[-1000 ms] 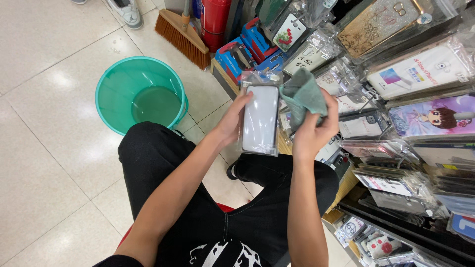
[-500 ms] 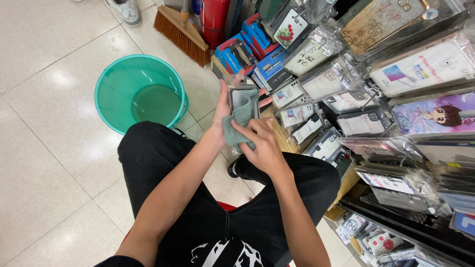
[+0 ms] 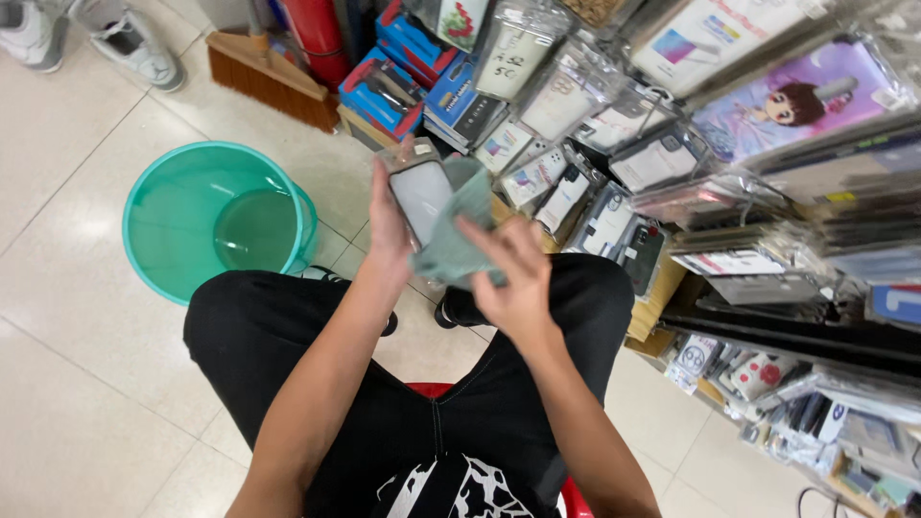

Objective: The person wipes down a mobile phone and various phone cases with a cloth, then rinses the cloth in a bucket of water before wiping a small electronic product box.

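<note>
The left hand [image 3: 389, 230] gripped a packaged phone case [image 3: 419, 195] by its edge; the right hand [image 3: 513, 278] pressed a green cloth [image 3: 459, 230] against it. A hard wipe could probably knock it loose toward the bucket [image 3: 182, 225].

A shop: racks of packaged phone cases [image 3: 614, 125] crowd the tiled floor [image 3: 77, 384].

- The grey cloth [image 3: 459, 235] covered the right side of the clear packet [image 3: 419, 197], so that part could not be seen.
- Above the packet, the broom [image 3: 273, 79] was cut off at the top edge.
- Left of the broom, two shoes [image 3: 91, 38] were cut off too.
- The packet looked blurry.
</note>
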